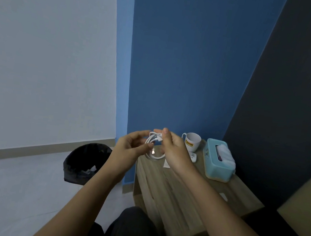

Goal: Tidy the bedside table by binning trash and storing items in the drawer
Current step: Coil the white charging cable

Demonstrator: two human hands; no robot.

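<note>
White cable [154, 147] coiled in both hands above the surface's [176, 192] 10 o'clock corner.

The left hand [128, 148] cups the loops loosely, fingers half curled; the right hand [174, 150] pinches the top of the coil between thumb and forefinger. Best to keep the loops even and tuck the free plug end before stowing it. No drawer front shows; a white scrap and a small device at 2 o'clock sit partly behind the right wrist. The bin [86, 164] stands at 8 o'clock.
</note>
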